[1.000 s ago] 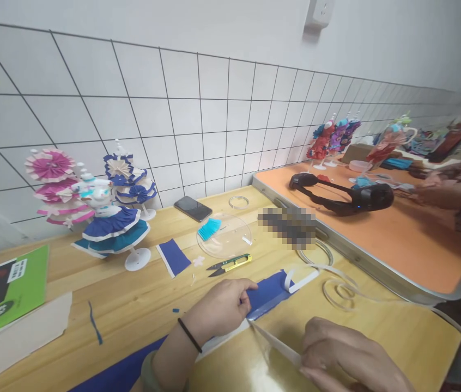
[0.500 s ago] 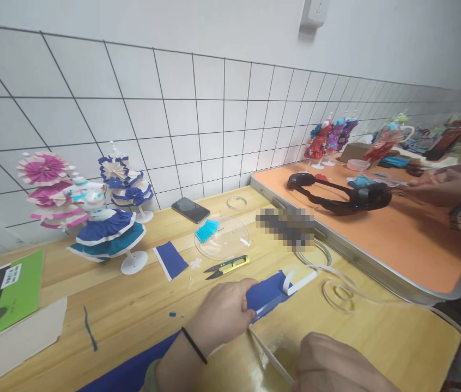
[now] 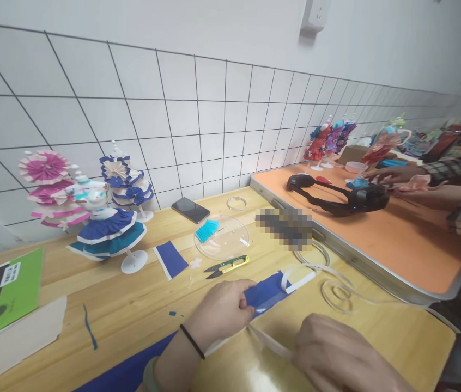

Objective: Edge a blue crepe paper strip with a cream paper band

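Observation:
My left hand [image 3: 224, 307] pinches the near left end of a blue paper strip [image 3: 265, 294], with thumb and fingers closed on its edge. A glossy band, like clear tape, runs along the paper's near edge. From beside my left fingertips a narrow white strip [image 3: 269, 342] stretches to my right hand [image 3: 332, 348], whose fingers are curled closed around its end. White tape [image 3: 302, 282] curls over the paper's far end and trails towards the tape roll [image 3: 324, 255]. A glossy golden-brown surface [image 3: 247, 375] lies under both hands.
Thread snips [image 3: 228, 265], a clear plastic disc [image 3: 230, 247] and a phone [image 3: 190, 209] lie beyond my hands. Paper-dressed figures [image 3: 103, 234] stand at left. At right, an orange board [image 3: 410, 250] bears a black headset [image 3: 337, 198]; another person's hands [image 3: 430, 188] work there.
My right hand has risen slightly, and the white strip is now broader to view. My left hand stays on the blue paper. The other person's hands have come together over the orange board.

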The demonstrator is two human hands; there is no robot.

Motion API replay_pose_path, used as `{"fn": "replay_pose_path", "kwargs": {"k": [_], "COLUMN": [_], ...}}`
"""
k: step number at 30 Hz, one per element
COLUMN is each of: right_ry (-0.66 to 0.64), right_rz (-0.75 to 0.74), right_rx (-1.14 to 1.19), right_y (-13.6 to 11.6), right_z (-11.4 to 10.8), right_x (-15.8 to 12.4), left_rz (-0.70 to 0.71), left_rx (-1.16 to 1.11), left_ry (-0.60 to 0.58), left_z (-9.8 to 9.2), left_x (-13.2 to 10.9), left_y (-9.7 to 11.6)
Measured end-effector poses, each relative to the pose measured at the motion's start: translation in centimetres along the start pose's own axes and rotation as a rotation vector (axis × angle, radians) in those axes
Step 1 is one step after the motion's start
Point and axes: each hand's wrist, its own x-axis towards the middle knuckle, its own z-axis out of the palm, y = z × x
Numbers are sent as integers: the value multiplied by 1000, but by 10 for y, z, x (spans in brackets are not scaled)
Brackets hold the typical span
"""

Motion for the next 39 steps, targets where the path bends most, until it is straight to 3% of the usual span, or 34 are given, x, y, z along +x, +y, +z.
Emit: {"fn": "replay_pose_path", "kwargs": {"k": [5,12,19,27,31,39], "right_ry": [-57,-8,-36,-77,-175,-230], "right_rz": [262,497,553,520,464,527], "right_rx": [-25,-7,45,88,51,35], "right_y": [18,53,72,73,72,69], "right_z": [-15,-3,4,5,2,-2], "right_x": [-1,-7,-10,-6,-3,4], "left_rz": [11,13,10,30,30,1], "left_rx": [-46,-13,29,133,171,195], "left_ry": [-6,48,15,29,32,38], "left_z": [-2,-6,-4,0,-2,-1], "left_x": [-1,-3,-2,-2,-3,-4], "left_y": [1,9,10,10,15,18]}}
